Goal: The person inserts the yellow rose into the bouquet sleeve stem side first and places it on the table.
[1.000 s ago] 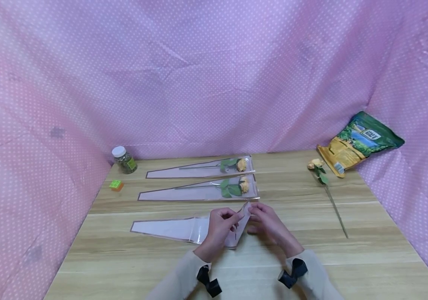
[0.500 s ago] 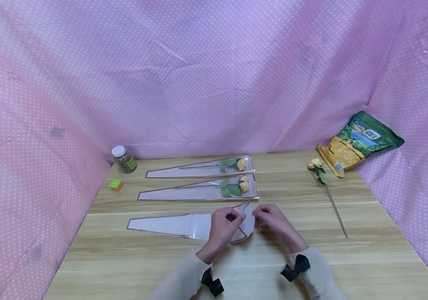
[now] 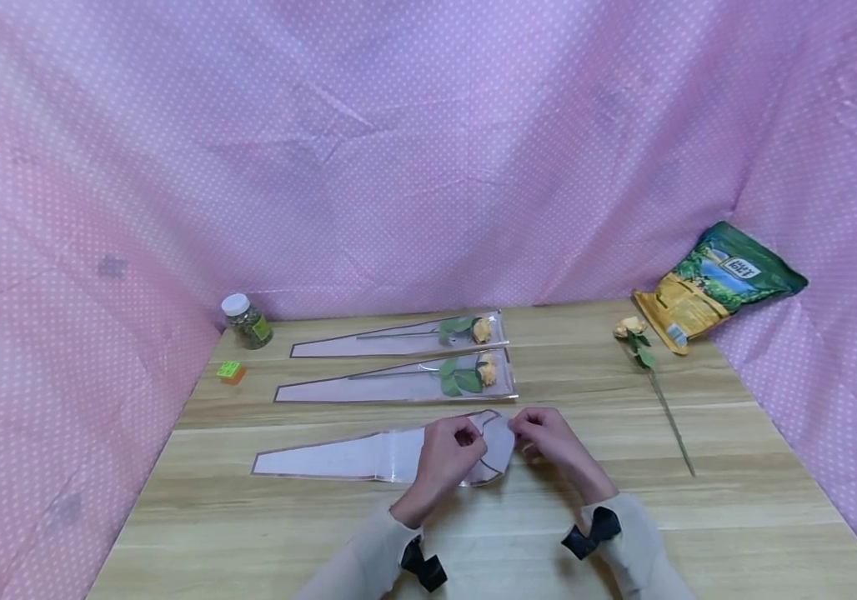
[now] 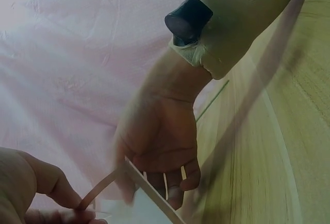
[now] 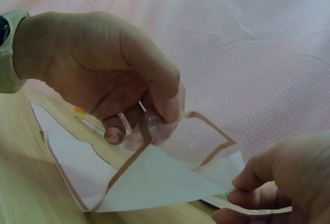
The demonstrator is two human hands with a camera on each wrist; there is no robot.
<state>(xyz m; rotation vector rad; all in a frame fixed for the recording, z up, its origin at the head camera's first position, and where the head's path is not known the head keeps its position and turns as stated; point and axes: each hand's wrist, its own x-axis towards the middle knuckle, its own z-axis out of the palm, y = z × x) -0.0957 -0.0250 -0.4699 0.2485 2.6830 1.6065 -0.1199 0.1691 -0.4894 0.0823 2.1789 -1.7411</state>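
Note:
A white, tapering flower sleeve (image 3: 323, 463) with a brown border lies before me, its wide mouth spread between both hands. My left hand (image 3: 442, 458) pinches the clear front layer between thumb and fingertips. In the right wrist view, that clear layer (image 5: 198, 136) bows up, apart from the white back layer (image 5: 154, 183). My right hand (image 3: 554, 442) pinches the back layer's edge at the mouth. Behind it lie two more sleeves, a nearer one (image 3: 323, 392) and a farther one (image 3: 331, 347), each holding a yellow rose. A loose yellow rose (image 3: 629, 328) lies at right.
A green and yellow bag (image 3: 729, 275) leans on the pink cloth (image 3: 428, 167) at the back right. At the back left stands a white-lidded jar (image 3: 250, 323), with a small green and orange block (image 3: 231, 372) in front. All rest on a wooden table (image 3: 248, 533).
The sleeve's mouth has spread from a raised fold into a wider rounded opening. My right hand has moved slightly right, and the sleeve's narrow end has shifted a little left and nearer me.

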